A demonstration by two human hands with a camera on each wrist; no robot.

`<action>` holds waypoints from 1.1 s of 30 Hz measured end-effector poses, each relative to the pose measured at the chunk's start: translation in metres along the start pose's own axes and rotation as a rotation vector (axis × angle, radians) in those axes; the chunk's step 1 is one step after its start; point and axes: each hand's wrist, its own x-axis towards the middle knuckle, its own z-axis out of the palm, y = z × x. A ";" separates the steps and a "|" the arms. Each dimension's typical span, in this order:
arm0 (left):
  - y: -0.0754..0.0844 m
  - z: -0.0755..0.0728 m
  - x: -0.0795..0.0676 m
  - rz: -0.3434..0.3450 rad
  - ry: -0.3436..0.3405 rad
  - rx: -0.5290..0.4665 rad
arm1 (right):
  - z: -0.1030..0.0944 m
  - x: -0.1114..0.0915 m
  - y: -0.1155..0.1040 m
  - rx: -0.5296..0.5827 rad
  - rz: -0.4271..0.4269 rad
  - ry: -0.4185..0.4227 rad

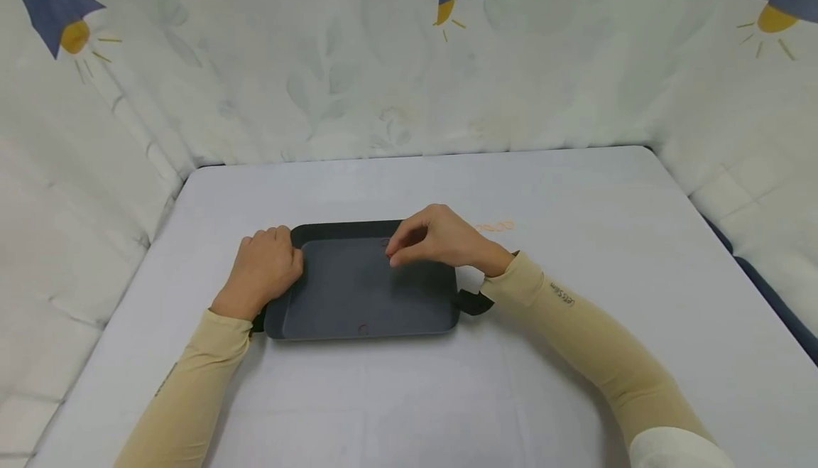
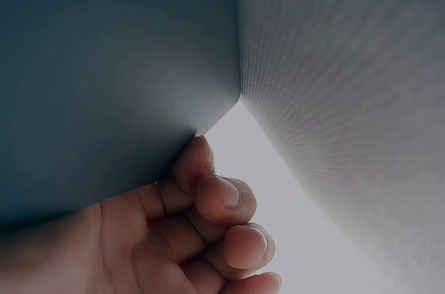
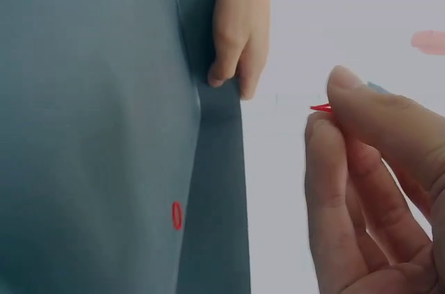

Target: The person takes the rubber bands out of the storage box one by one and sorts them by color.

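Observation:
A dark grey rectangular tray (image 1: 358, 290) with a raised rim lies on the table. My left hand (image 1: 263, 268) grips its left rim; in the left wrist view, the curled fingers (image 2: 226, 197) show at the tray's edge. Over the tray's right part, my right hand (image 1: 441, 237) pinches a small thin red loop (image 3: 321, 108) between thumb and forefinger. Most of that loop is hidden by the fingertips. Inside the tray are small red rings: one ring (image 1: 363, 329) near the front edge, another ring (image 1: 385, 243) near the back.
A row of pale orange rings (image 1: 497, 226) lies on the white table (image 1: 409, 397) beyond the right wrist. From the tray's right side sticks out a black tab (image 1: 474, 302). Patterned white curtains (image 1: 358, 84) hang behind the table and at its sides.

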 end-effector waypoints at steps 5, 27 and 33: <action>0.000 0.000 0.000 -0.002 -0.003 0.000 | -0.012 -0.011 0.005 0.055 0.014 0.044; 0.001 0.002 0.002 -0.013 -0.021 0.009 | -0.055 -0.057 0.045 0.109 0.199 0.188; 0.002 0.001 0.002 -0.017 -0.018 0.005 | -0.064 -0.067 0.056 0.109 0.238 0.203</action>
